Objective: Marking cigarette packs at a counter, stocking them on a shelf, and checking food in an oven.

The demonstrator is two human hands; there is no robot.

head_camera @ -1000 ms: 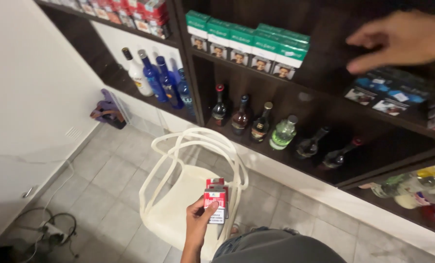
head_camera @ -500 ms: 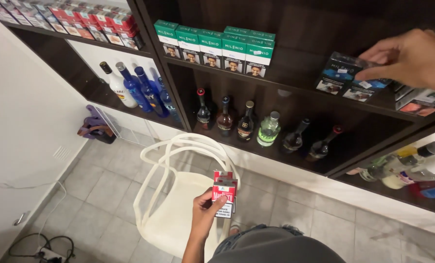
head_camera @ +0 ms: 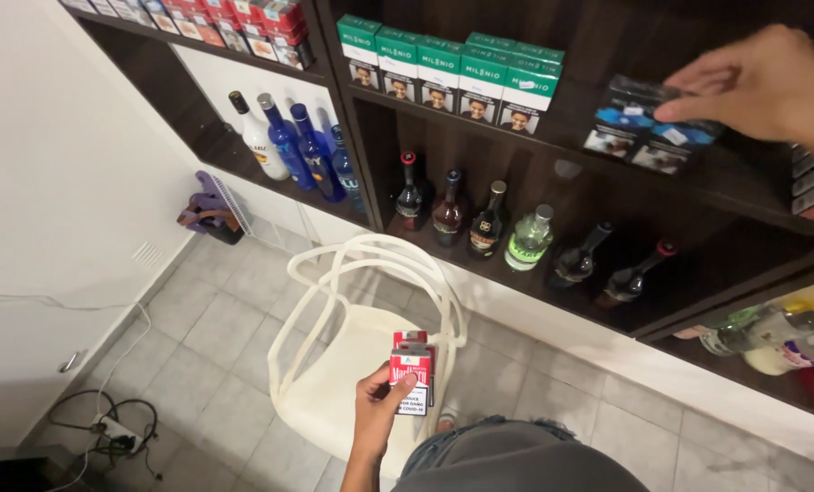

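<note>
My left hand (head_camera: 377, 408) is low in the middle of the view and grips a stack of red-and-white cigarette packs (head_camera: 412, 372) upright over the seat of a white plastic chair (head_camera: 361, 328). My right hand (head_camera: 761, 84) is up at the top right, its fingers resting on dark blue-and-black cigarette packs (head_camera: 649, 125) that stand on a dark wooden shelf (head_camera: 753, 187). A row of green-and-white cigarette packs (head_camera: 451, 68) stands further left on the same shelf level.
Several dark liquor bottles (head_camera: 489, 219) line the shelf below, with blue and white bottles (head_camera: 288, 141) to their left. Red packs (head_camera: 243, 20) fill the top left shelf. A power strip with cables (head_camera: 106, 428) lies on the tiled floor by the white wall.
The view has shifted right and closer to the shelves. My right hand has come down onto the dark blue packs. My left hand still holds the red packs over the chair.
</note>
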